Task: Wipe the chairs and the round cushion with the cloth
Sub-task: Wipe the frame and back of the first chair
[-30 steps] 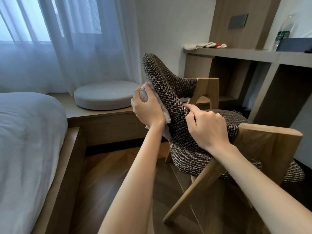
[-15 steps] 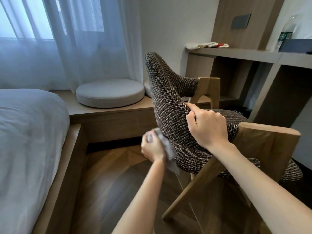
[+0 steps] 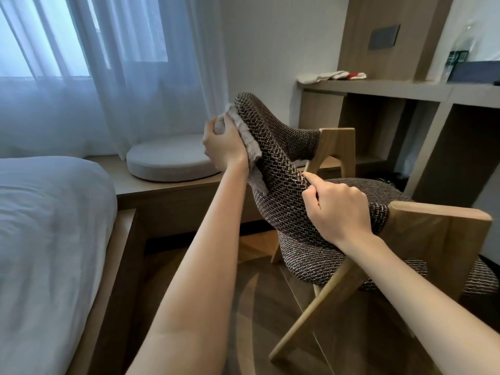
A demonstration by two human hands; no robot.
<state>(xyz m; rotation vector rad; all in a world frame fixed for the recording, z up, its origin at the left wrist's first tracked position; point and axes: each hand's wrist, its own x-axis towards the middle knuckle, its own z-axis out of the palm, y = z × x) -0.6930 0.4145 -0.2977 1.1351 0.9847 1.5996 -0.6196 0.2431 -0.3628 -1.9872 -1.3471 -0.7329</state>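
Note:
A chair (image 3: 281,182) with dark woven upholstery and light wooden legs stands tilted in front of me. My left hand (image 3: 223,143) grips a pale grey cloth (image 3: 249,142) and presses it against the outer side of the chair's back, near the top edge. My right hand (image 3: 341,209) grips the upper edge of the backrest lower down, fingers curled over the fabric. The round grey cushion (image 3: 167,162) lies on the wooden window bench behind my left hand.
A bed (image 3: 46,226) with white bedding fills the left side. A wooden bench (image 3: 173,193) runs under the curtained window. At the right, a desk shelf (image 3: 378,86) holds folded cloths and a bottle (image 3: 460,50). Wooden floor shows beneath the chair.
My left hand has swept the cloth from low on the chair back up to near its top edge. My right hand has kept its hold on the backrest.

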